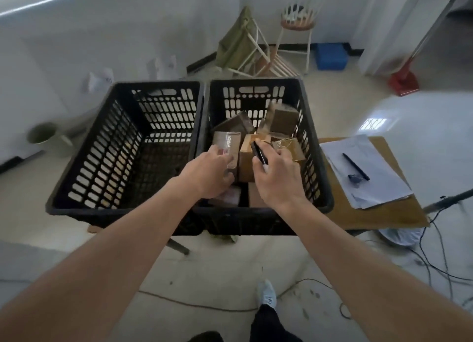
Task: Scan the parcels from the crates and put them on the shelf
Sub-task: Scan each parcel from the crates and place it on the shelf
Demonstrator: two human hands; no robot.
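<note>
Left hand (208,174) grips a taped parcel (227,147) in the right crate (317,147), right hand (277,177) holds a dark scanner (259,153) just beside it; several parcels remain, left crate (84,162) looks emptied.

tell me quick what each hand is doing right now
Left hand: fingers curled round a cardboard parcel in the right crate.
Right hand: holding a black pen-like scanner over the parcels.

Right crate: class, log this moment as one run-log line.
left hand: grips taped parcel | right hand: holds black pen over parcels | right crate: parcels inside | left crate: no parcels visible
</note>
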